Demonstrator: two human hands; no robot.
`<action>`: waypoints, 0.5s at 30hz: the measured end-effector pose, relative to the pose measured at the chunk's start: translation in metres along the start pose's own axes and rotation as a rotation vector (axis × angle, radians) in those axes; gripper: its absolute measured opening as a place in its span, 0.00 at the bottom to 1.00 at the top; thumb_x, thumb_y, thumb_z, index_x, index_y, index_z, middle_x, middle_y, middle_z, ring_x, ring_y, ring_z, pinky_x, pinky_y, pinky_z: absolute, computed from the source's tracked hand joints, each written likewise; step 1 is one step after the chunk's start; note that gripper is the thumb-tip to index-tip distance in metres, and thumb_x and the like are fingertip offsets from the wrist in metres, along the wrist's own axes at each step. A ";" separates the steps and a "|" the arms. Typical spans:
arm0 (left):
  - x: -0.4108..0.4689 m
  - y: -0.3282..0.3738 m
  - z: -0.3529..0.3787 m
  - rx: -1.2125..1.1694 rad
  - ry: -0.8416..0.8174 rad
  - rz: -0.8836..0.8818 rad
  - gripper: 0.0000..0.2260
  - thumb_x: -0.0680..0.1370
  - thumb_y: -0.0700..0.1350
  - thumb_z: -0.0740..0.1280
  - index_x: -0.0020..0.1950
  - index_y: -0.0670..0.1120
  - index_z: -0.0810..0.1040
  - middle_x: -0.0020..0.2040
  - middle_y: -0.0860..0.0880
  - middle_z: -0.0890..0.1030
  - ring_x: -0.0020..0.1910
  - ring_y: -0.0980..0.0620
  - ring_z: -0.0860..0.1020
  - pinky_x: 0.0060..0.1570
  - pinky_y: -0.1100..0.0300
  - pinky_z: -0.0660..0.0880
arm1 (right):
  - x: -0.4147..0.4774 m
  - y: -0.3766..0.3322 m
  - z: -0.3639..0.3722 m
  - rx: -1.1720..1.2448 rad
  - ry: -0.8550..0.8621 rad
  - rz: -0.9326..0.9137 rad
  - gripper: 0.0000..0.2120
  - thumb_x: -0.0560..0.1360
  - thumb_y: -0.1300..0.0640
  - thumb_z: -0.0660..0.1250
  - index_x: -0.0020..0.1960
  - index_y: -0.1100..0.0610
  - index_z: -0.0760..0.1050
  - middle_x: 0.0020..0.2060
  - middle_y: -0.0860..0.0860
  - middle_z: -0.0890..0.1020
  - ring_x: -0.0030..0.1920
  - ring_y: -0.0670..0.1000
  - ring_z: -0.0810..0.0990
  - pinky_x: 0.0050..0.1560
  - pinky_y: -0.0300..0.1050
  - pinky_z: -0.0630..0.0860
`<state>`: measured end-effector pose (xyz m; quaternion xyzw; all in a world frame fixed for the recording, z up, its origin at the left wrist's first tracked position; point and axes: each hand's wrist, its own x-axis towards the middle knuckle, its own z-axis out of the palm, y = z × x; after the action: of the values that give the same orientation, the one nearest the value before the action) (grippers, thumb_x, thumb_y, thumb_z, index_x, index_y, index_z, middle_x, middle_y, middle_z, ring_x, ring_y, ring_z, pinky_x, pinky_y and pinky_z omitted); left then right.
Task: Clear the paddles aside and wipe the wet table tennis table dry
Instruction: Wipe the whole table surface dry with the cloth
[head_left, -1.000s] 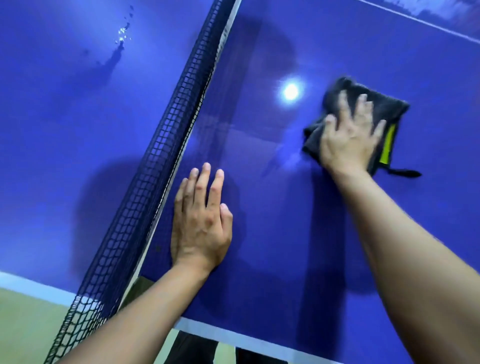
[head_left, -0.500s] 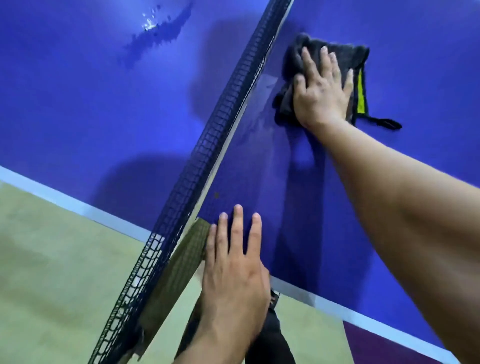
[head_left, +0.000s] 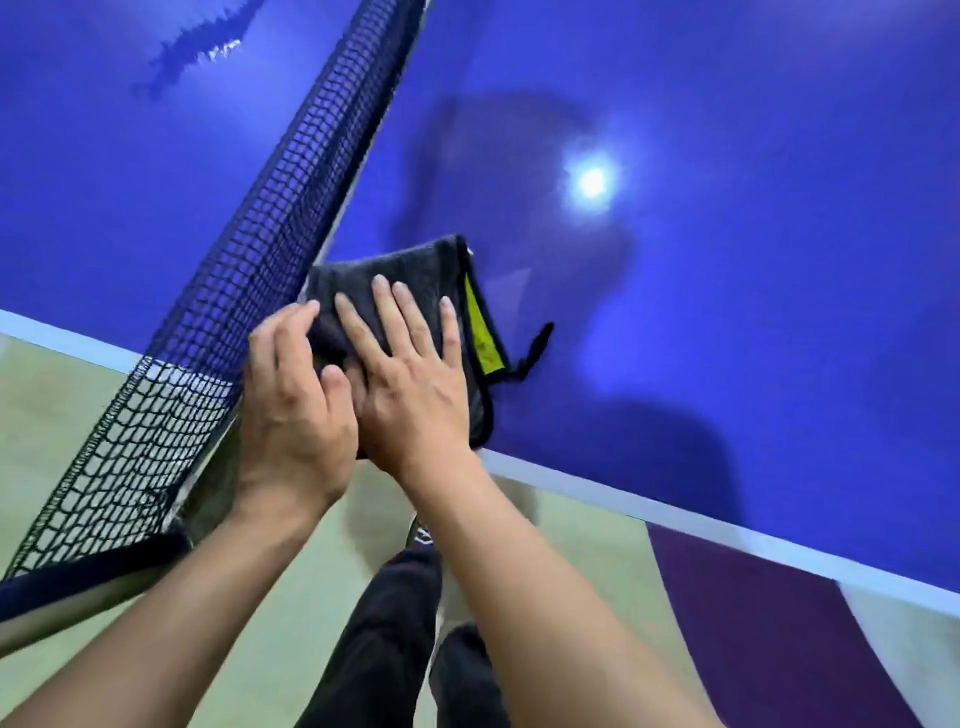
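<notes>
A folded dark grey cloth (head_left: 410, 270) with a yellow inner face and a black loop lies on the blue table tennis table (head_left: 727, 312), at its near white edge beside the net. My right hand (head_left: 415, 384) presses flat on the cloth, fingers spread. My left hand (head_left: 296, 395) grips the cloth's left edge with curled fingers, close against the net. A wet patch (head_left: 197, 52) glistens on the table half beyond the net, at the top left. No paddles are in view.
The black net (head_left: 249, 270) runs diagonally from the top centre down to its post clamp (head_left: 78, 577) at the lower left. Below the table edge are a pale green floor (head_left: 67, 431), a purple floor strip (head_left: 753, 623) and my dark-trousered legs (head_left: 384, 644).
My right hand has dragged the cloth back from the far net area to the near table edge. My left hand has left the table and taken hold of the cloth's left side.
</notes>
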<state>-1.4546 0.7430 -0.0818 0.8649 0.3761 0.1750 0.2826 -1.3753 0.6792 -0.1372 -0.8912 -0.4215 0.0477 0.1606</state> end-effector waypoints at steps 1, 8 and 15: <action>-0.002 0.003 0.002 0.045 -0.004 0.028 0.23 0.77 0.40 0.58 0.72 0.37 0.70 0.70 0.36 0.71 0.70 0.40 0.69 0.74 0.49 0.64 | -0.015 0.007 -0.003 0.031 0.026 0.031 0.27 0.82 0.44 0.56 0.80 0.44 0.60 0.81 0.51 0.58 0.81 0.50 0.54 0.79 0.61 0.46; -0.048 0.015 0.047 0.266 -0.235 0.145 0.25 0.79 0.47 0.54 0.73 0.40 0.72 0.75 0.37 0.69 0.74 0.35 0.68 0.73 0.40 0.64 | -0.098 0.128 -0.044 -0.040 0.217 0.425 0.27 0.81 0.46 0.57 0.80 0.43 0.62 0.80 0.49 0.61 0.80 0.49 0.57 0.80 0.61 0.49; -0.052 0.011 0.058 0.129 -0.176 0.074 0.22 0.80 0.47 0.57 0.74 0.43 0.72 0.78 0.41 0.66 0.78 0.39 0.62 0.78 0.43 0.56 | -0.074 0.154 -0.052 -0.103 0.211 0.631 0.28 0.81 0.44 0.50 0.81 0.43 0.56 0.82 0.51 0.55 0.82 0.50 0.51 0.79 0.63 0.42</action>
<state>-1.4531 0.6771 -0.1253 0.9065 0.3283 0.0840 0.2519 -1.2977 0.5181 -0.1423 -0.9848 -0.1077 -0.0188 0.1352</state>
